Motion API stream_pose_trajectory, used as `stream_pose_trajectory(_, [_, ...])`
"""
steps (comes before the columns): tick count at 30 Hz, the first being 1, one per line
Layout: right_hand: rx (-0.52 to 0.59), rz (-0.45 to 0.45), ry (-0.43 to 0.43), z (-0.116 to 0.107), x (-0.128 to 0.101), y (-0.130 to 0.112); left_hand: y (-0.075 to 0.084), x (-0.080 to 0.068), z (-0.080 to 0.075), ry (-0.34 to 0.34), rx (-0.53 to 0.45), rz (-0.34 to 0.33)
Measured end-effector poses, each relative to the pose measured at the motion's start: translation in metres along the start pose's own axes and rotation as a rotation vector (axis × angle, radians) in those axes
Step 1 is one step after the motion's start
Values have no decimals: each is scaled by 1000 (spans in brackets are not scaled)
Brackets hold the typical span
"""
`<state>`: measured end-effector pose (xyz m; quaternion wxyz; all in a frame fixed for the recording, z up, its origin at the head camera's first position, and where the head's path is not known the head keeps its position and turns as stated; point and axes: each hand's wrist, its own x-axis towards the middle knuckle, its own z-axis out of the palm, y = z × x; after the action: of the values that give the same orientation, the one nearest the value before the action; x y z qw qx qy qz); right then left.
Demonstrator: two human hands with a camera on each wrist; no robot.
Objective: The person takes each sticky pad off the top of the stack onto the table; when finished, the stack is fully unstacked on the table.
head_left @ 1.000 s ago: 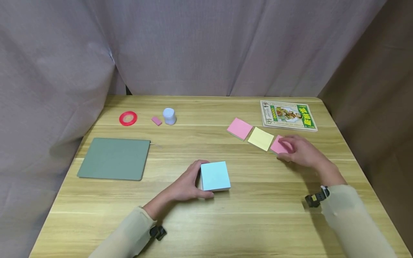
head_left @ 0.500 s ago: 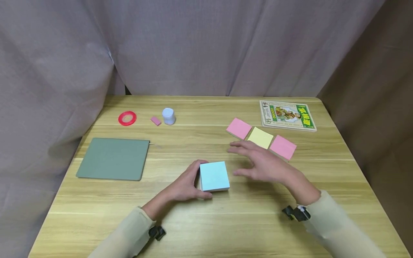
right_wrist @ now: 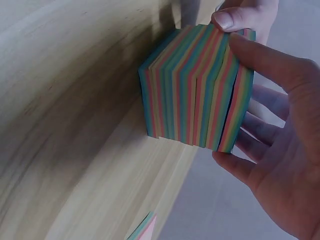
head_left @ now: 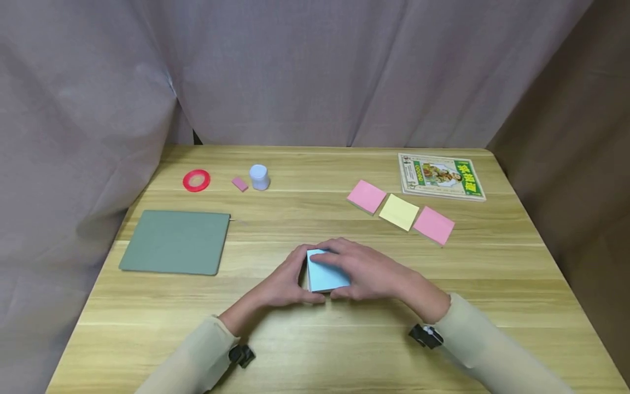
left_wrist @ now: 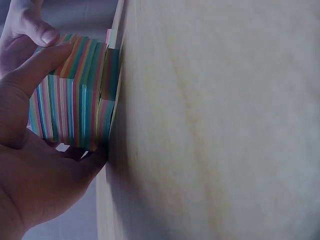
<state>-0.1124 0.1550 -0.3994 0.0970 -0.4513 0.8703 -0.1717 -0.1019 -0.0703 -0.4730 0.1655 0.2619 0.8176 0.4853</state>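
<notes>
A tall stack of sticky note pads (head_left: 326, 278) stands on the table with a light blue sheet on top. Striped layers of blue, pink, yellow and green show along the sides of the sticky notes (left_wrist: 65, 107) in the left wrist view. My left hand (head_left: 281, 282) grips the stack from the left, thumb on the near side. From the right, my right hand (head_left: 370, 269) holds it too, fingers across the top and far side. Both thumbs lie close together on the near face. In the right wrist view, the right hand (right_wrist: 295, 150) holds the stack's upper layers.
Two pink sticky note pads (head_left: 366, 196) and a yellow one (head_left: 399, 212) lie in a slanted row right of centre. A comic book (head_left: 442, 177) is behind them. At left are a green notebook (head_left: 175, 242), red tape roll (head_left: 196, 180), pink eraser (head_left: 239, 184) and white container (head_left: 259, 177).
My right hand has left the rightmost pink pad, moved left across the table and taken hold of the stack's right side. The left hand keeps its grip in the same place.
</notes>
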Motion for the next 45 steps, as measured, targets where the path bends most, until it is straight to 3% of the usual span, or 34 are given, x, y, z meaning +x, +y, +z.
stream_pose_trajectory(6, [-10,24,-1,-6,0,-1,1,-1,0,5,-5,-4])
stream_pose_trajectory(10, [46,63,8,-22,2,2,2,-1,0,3,-3,-13])
stream_pose_trajectory(16, [115,167,128,-39,18,34,3,0,-1,0,3,-19])
stream_pose_trajectory(20, [73,270,167,-29,36,67,2,0,-1,7,8,-5])
stream_pose_trajectory(27, [20,378,106,2,63,102,1,0,1,24,13,37])
stream_pose_trajectory(35, [-81,415,96,14,77,108,2,2,1,18,22,28])
stream_pose_trajectory(45, [-96,430,61,11,76,104,3,1,0,16,7,30])
